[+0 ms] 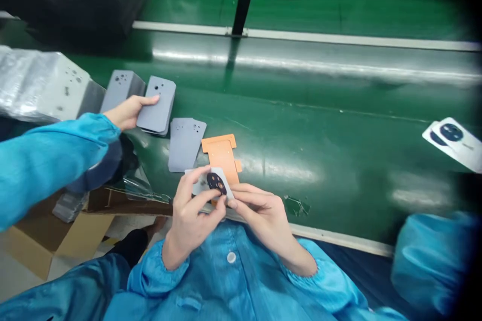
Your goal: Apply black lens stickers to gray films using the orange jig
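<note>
My left hand (196,215) grips a pale phone back panel (199,186) by its edges, its thumb and fingers around the dark round camera area (216,183). Fingers of my right hand (263,210) are closed on the right edge of the same panel. The panel is held tilted above the near edge of the green bench, partly hidden by my fingers. Just behind it lies a flat orange piece with side tabs (222,155). Grey phone back panels (183,145) lie overlapped beside that piece, to its left.
At the left, a co-worker's hand (130,111) rests on a stack of grey panels (156,105). Another grey stack (120,87) and plastic-wrapped panels (45,82) stand beyond. White panels with dark camera circles (457,140) lie far right. A cardboard box (64,240) sits below the bench (320,150).
</note>
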A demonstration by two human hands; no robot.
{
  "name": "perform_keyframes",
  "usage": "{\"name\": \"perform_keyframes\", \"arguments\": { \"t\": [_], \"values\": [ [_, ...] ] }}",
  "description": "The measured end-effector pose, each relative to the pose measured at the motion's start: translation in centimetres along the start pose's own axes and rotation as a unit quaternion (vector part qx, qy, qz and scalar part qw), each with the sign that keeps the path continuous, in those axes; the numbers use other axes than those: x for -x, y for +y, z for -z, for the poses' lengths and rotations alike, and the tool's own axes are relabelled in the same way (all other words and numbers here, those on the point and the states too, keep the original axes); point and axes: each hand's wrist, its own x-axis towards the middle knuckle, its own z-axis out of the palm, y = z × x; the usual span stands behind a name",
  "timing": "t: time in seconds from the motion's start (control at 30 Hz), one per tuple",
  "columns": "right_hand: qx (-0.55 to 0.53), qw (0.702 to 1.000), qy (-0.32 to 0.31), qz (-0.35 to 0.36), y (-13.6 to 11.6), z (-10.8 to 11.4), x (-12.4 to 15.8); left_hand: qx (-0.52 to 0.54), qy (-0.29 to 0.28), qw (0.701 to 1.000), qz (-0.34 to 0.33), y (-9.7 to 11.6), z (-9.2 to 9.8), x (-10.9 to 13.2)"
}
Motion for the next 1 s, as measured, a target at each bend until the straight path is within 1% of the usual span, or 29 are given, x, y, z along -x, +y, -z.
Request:
{"name": "perform_keyframes", "arguments": {
  "t": [0.17, 0.33, 0.5, 0.6, 0.83, 1.0],
  "values": [
    [0.006, 1.0, -0.019, 0.002, 0.0, 0.1, -0.3, -0.029, 0.035, 0.999, -0.019, 0.3, -0.3, 0.0],
    [0.008, 0.999, -0.033, 0.009, 0.0, 0.1, -0.4, -0.034, 0.039, 0.999, -0.009, 0.5, -0.5, 0.3],
    [0.0, 0.999, -0.043, 0.018, 0.2, 0.2, -0.7, -0.04, 0.051, 0.998, -0.018, 0.5, -0.6, 0.2],
    [-0.008, 0.999, -0.048, 0.019, 0.3, 0.3, -0.7, -0.037, 0.037, 0.999, -0.013, 0.4, -0.7, 0.3],
    [-0.034, 0.998, -0.037, 0.04, 0.3, 0.5, -0.4, -0.025, -0.018, 0.998, 0.053, 0.1, -1.0, 0.8],
    [-0.047, 0.997, -0.017, 0.055, 0.6, 0.6, -0.2, -0.035, -0.027, 0.998, 0.04, 0.5, -1.2, 0.6]
  ]
}}
